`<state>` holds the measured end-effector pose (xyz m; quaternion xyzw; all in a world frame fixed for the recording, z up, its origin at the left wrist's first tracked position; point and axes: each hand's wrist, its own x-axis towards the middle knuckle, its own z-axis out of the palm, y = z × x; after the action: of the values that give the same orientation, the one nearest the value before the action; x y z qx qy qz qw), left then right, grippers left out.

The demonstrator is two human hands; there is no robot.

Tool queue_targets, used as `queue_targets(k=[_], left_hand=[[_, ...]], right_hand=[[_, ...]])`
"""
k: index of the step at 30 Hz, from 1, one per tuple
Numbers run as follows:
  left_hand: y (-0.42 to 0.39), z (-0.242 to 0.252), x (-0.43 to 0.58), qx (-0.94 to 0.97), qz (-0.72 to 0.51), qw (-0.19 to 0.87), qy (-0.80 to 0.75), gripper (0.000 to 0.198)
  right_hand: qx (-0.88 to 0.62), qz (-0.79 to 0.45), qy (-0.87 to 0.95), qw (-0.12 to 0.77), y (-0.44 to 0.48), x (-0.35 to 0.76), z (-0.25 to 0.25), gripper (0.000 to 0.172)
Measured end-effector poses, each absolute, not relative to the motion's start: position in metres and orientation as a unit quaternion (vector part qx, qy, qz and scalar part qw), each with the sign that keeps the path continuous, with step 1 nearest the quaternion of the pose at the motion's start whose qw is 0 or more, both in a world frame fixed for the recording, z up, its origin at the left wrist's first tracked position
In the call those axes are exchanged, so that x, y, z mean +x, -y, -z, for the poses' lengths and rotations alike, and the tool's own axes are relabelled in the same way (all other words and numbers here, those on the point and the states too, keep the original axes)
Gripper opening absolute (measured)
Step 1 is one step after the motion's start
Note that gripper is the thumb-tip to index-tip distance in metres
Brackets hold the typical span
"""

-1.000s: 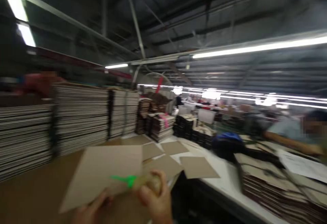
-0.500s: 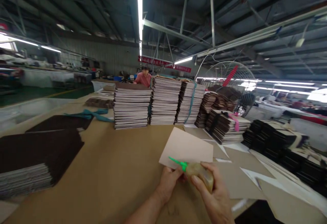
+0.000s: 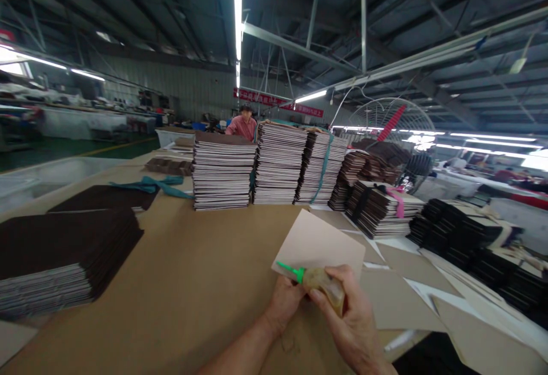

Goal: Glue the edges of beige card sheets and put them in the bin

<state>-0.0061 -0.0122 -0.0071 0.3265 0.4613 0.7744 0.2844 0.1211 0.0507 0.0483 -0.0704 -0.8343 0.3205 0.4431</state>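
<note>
My right hand point(image 3: 351, 318) is wrapped around a yellowish, translucent glue bottle point(image 3: 323, 285) with a bright green nozzle. The nozzle points left, its tip over the lower left corner of a pale beige board point(image 3: 319, 244). Whether the tip touches the board I cannot tell. My left hand point(image 3: 285, 301) grips the near edge of this board from below, its fingers partly hidden by the board and the bottle. The board is tilted up above the brown tabletop point(image 3: 205, 266).
Tall stacks of dark-faced panels point(image 3: 223, 172) stand across the far side of the table. A dark brown pile point(image 3: 64, 244) lies at left near a teal strap point(image 3: 156, 184). Loose grey-beige boards point(image 3: 398, 301) and black bundles point(image 3: 458, 226) are at right. Behind the stacks is a person point(image 3: 243, 126).
The glue bottle has moved left, its nozzle tip shifting toward the board's left corner. My right hand has moved along with it. My left hand still grips the board.
</note>
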Motion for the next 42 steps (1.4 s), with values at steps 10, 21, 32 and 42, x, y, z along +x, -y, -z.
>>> queue_targets(k=[10, 21, 32, 42], left_hand=[[0.0124, 0.0065, -0.0046, 0.319, -0.774, 0.302, -0.456, 0.038], [0.0132, 0.0043, -0.0045, 0.310, -0.783, 0.270, -0.466, 0.034], [0.0145, -0.0011, -0.0017, 0.316, -0.776, 0.294, -0.461, 0.038], [0.0141, 0.0030, -0.0032, 0.295, -0.792, 0.270, -0.462, 0.046]], right_hand=[[-0.045, -0.292, 0.859, 0.418, -0.0462, 0.1215, -0.0526, 0.022], [-0.039, -0.274, 0.858, 0.433, -0.0416, 0.1242, -0.0534, 0.021], [-0.023, -0.231, 0.864, 0.446, -0.0455, 0.1241, -0.0541, 0.022], [0.012, -0.230, 0.873, 0.430, -0.0422, 0.1235, -0.0499, 0.020]])
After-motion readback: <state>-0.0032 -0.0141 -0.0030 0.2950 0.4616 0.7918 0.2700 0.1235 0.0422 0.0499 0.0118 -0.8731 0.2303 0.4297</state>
